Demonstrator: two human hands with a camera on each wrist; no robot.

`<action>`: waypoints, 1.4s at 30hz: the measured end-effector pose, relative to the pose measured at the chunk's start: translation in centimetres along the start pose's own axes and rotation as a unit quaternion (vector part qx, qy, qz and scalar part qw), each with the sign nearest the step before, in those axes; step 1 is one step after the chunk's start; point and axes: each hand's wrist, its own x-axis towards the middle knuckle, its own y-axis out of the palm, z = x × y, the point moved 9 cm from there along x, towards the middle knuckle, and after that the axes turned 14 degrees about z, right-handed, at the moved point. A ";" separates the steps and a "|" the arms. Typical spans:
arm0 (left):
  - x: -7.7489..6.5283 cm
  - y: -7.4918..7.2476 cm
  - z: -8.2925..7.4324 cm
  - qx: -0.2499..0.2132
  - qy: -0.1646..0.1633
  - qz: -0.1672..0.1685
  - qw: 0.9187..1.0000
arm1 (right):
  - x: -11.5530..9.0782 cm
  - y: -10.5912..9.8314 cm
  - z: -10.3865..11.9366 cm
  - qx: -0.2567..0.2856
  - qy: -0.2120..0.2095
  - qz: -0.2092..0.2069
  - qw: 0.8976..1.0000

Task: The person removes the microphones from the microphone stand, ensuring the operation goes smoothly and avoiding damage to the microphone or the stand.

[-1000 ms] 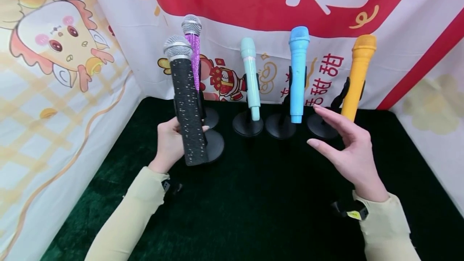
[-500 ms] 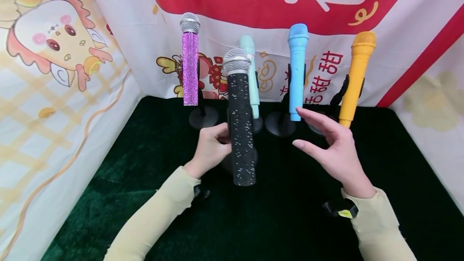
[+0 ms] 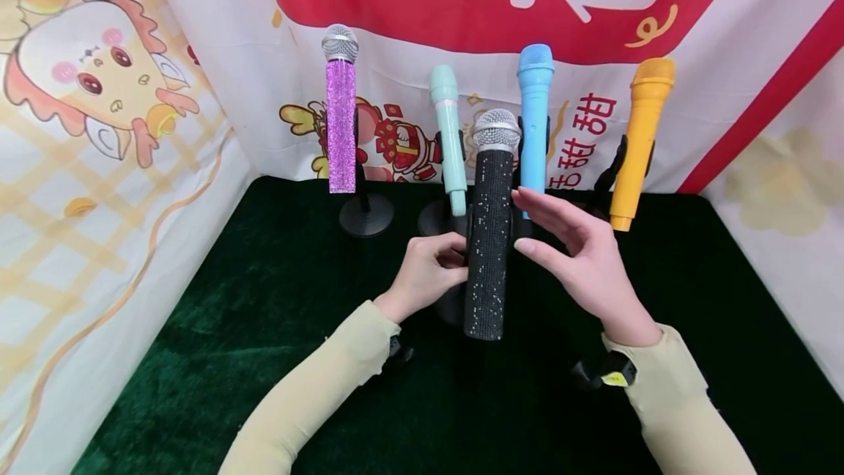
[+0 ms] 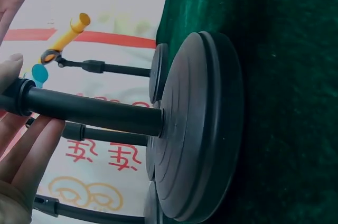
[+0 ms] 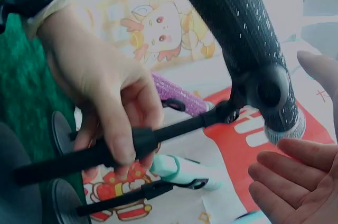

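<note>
A black microphone (image 3: 488, 248) with silver specks and a silver mesh head is clipped on a desk stand, whose pole (image 4: 95, 110) runs to a round black base (image 4: 195, 123). My left hand (image 3: 425, 273) grips that pole below the clip; thumb and fingers wrap it in the right wrist view. My right hand (image 3: 576, 259) is just right of the microphone, thumb and fingers spread, holding nothing. In the right wrist view its fingers (image 5: 290, 174) extend close to the mesh head. The black microphone partly covers the blue microphone's stand in the head view.
Along the back stand a purple glitter microphone (image 3: 341, 123), a mint microphone (image 3: 448, 138), a blue microphone (image 3: 535, 116) and a yellow microphone (image 3: 639, 141), each on a black stand. Dark green cloth (image 3: 264, 358) covers the table. A printed curtain (image 3: 409, 42) hangs behind.
My left hand has carried the black microphone on its stand from the left, beside the purple one, rightward to the middle. My right hand has moved left towards it, fingers still spread.
</note>
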 end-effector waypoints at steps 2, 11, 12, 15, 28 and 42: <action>0.1 0.1 0.4 -0.003 -0.004 -0.004 1.000 | 0.5 0.1 -0.2 0.009 0.011 0.001 1.000; 0.4 0.1 1.2 -0.026 -0.029 0.014 0.999 | 2.3 1.1 -1.8 0.085 0.096 0.004 0.992; 0.4 0.1 1.2 -0.028 -0.031 0.017 0.999 | 2.4 1.3 -2.1 0.093 0.107 0.004 0.990; 0.3 0.2 1.2 -0.029 -0.032 0.027 0.999 | 3.0 1.8 -2.5 0.119 0.126 0.001 0.985; 0.5 0.0 1.2 -0.019 -0.044 0.027 0.999 | 4.5 2.7 -2.1 0.185 0.115 -0.003 0.976; 0.5 0.1 0.8 -0.017 -0.018 0.018 1.000 | 5.2 2.4 -1.8 0.195 0.072 -0.014 0.978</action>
